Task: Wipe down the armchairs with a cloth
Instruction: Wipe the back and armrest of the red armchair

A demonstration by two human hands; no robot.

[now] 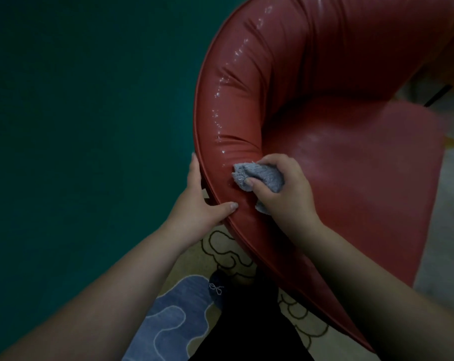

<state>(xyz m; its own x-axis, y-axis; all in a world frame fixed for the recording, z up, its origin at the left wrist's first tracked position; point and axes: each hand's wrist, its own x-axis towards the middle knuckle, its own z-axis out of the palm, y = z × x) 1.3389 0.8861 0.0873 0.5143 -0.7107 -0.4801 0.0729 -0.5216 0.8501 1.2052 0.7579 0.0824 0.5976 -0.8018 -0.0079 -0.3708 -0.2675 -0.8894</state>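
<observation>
Red leatherette covers the armchair [311,105], which fills the view from twelve to four o'clock, and a line of wet glints runs along the top of its curved backrest, so by that sheen the upper rim looks already wiped. The right hand [285,194] has its fingers and thumb curled tight round a bunched grey cloth [259,177], pressing it to the inner face of the backrest just right of centre. At about nine o'clock from the cloth, the left hand [203,204] grips the piped edge, thumb on the inside and fingers wrapped behind it. The seat toward three o'clock shows a duller haze; whether it has been wiped is unclear. No other armchair shows, so how much is left beyond this one cannot be told.
</observation>
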